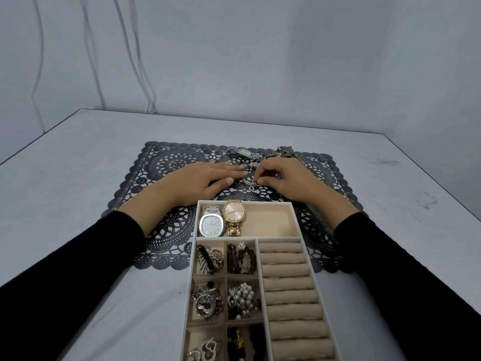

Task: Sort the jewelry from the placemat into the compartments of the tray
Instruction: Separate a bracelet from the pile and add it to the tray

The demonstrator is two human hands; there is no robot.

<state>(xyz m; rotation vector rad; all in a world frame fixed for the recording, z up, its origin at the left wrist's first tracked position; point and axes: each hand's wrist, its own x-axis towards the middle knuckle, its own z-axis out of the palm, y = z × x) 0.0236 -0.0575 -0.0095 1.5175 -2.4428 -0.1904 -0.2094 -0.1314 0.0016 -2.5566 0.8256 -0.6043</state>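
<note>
Thin cables (145, 74) hang down the wall at far left, behind the pale worktop (78, 165). A dark lace placemat (161, 157) lies across the worktop's middle.

The left hand (208, 175) rests flat on the placemat with its fingers (231, 173) straight and together, pointing right and gripping nothing. Just beyond their tips lies a thin silver chain (247, 181) with a small heart charm at its near end. It is still on the placemat, between the two hands.

The right hand (283, 178) has its fingers curled, and the thumb and forefinger pinch the chain's right end.

At the placemat's far edge sits a silver rectangular watch (243, 151). To its right is a heap of chains (283, 151), partly hidden behind the right hand.

Nearer, between the black-sleeved forearms, the beige tray (194, 256) overlaps the placemat's near edge. Its far compartment holds a silver watch (212, 224) and a gold watch (234, 213) side by side on the left.

Below, small compartments hold brooches, dark beads (240, 257) and a pearl cluster (244, 295). On the right runs a column of ring rolls (289, 282) — whether any hold rings is too small to tell.
</note>
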